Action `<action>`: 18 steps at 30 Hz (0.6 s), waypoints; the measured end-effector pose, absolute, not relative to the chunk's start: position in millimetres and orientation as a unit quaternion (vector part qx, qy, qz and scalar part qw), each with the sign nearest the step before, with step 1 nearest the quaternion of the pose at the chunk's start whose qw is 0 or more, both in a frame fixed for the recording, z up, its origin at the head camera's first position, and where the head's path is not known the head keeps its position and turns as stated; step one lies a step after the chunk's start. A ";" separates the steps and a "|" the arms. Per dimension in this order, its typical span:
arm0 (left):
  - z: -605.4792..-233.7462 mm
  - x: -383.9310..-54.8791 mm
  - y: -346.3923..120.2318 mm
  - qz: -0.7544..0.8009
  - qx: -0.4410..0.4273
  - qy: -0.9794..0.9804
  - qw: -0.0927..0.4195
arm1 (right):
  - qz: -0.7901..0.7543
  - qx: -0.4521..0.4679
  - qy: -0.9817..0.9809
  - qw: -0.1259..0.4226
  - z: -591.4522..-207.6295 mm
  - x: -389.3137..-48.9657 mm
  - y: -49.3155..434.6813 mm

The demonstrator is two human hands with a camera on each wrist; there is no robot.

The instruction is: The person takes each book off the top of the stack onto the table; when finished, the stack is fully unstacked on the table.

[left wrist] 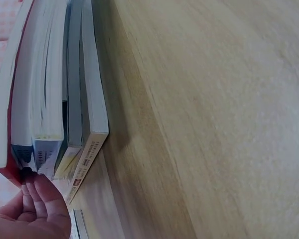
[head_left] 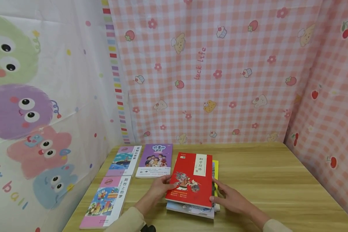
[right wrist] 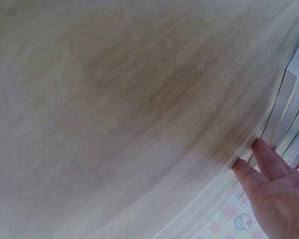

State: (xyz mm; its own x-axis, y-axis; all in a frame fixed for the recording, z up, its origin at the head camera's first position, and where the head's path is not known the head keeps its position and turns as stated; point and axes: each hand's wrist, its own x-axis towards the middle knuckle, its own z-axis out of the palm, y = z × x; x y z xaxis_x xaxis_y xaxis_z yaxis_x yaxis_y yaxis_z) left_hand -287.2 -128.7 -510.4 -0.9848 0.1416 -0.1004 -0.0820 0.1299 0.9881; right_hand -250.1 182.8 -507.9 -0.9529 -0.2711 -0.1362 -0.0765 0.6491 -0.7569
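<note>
A red book (head_left: 191, 178) is seen on top of a small, unevenly aligned stack near the middle of the wooden table (head_left: 266, 187), its cover facing up. Beneath it, a pale bluish book (head_left: 191, 209) is left showing along the near edge, and a strip of a yellow book (head_left: 216, 167) is exposed at the right. The red book's left edge is pinched by the left hand (head_left: 159, 190), with the thumb laid over the cover and the fingers curled at the side of the stack. The right side of the stack is touched by the right hand (head_left: 235, 199), whose fingers are held fairly straight and whose thumb is set apart from them, near the red book's lower right corner. To the left, a purple book (head_left: 155, 158) is laid flat, well apart from the right hand. Farther left, two pink-and-white books (head_left: 105, 203) are lined up one behind the other. Behind the table, a pink checked cloth (head_left: 237, 54) is hung; at the left, a white cloth (head_left: 78, 135) is printed with cartoon creatures.
</note>
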 end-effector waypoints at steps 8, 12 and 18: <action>-511.7 -285.1 -142.0 0.656 0.025 0.747 0.102 | -0.399 -0.126 0.904 0.087 -508.8 -249.3 183.0; -510.7 -281.6 -151.5 0.659 0.006 0.744 0.110 | -0.401 -0.133 0.903 0.084 -508.8 -247.4 183.8; -513.4 -278.2 -163.0 0.676 -0.011 0.728 0.112 | -0.402 -0.153 0.900 0.068 -509.9 -245.6 184.0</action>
